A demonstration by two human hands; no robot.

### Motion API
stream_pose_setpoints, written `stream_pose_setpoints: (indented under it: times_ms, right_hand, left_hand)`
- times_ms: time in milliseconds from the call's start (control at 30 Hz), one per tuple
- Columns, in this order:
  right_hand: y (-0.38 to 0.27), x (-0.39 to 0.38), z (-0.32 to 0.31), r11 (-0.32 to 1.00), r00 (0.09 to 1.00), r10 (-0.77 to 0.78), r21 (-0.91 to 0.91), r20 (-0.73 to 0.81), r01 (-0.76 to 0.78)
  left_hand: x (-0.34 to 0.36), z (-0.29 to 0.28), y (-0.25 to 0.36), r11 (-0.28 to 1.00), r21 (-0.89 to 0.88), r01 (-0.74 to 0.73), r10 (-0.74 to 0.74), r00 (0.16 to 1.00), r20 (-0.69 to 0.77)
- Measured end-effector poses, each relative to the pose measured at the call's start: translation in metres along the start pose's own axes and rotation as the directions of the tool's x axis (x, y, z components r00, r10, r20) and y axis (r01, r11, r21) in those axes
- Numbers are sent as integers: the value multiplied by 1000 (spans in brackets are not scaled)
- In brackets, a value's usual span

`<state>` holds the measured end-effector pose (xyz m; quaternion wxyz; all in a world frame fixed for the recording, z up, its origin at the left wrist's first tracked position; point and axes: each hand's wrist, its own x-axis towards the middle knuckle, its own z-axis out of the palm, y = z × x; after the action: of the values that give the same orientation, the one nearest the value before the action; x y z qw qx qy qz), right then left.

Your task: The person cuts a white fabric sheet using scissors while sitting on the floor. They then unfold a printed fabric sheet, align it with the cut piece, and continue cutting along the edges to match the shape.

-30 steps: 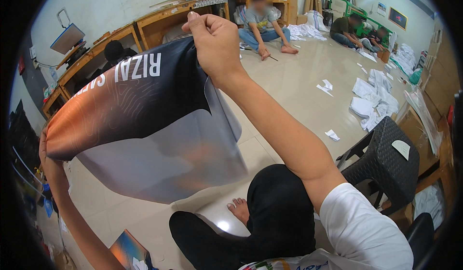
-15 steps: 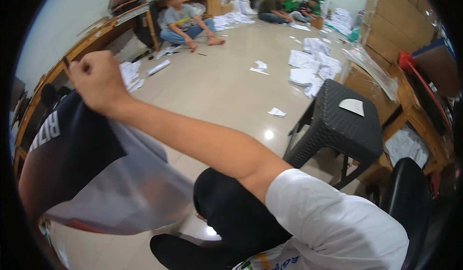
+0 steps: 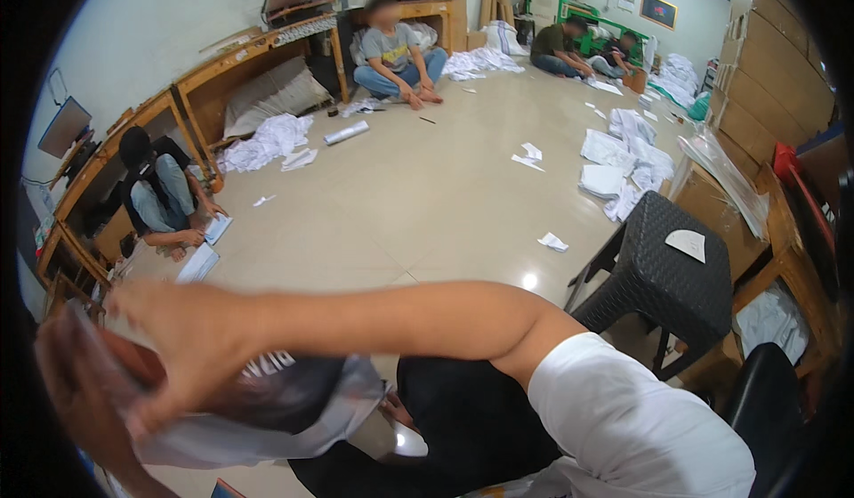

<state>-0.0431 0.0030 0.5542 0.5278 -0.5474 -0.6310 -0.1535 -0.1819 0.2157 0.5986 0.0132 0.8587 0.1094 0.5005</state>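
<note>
One right hand [image 3: 191, 338], blurred, thumb and fingers spread over printed fabric panel [image 3: 298, 393], lower than before, grip of left hand [image 3: 96, 404] unclear.

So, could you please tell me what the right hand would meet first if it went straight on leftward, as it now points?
Probably the printed fabric bunched around it; the right hand is blurred, so depth there is unclear.

From where I stand, the camera is up on the person's head, looking down and out across the floor [image 3: 400, 186], with the blurry right hand [image 3: 191, 338] close by, I think.
</note>
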Motion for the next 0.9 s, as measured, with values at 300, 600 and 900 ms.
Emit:
stream_pose_setpoints:
  times_ms: [300,600,900]
  right_hand:
    - [-11,-2,-3,967,986,132,229,-99,-107]
    - [-17,18,-51,928,957,176,363,-230,-83]
    - [5,12,-144,947,958,121,320,-261,-33]
  left_hand:
    - [-39,38,34,692,-711,128,97,959,267]
    - [-150,94,52,522,-574,631,-23,683,730]
    - [-243,196,-84,728,-281,625,-406,724,557]
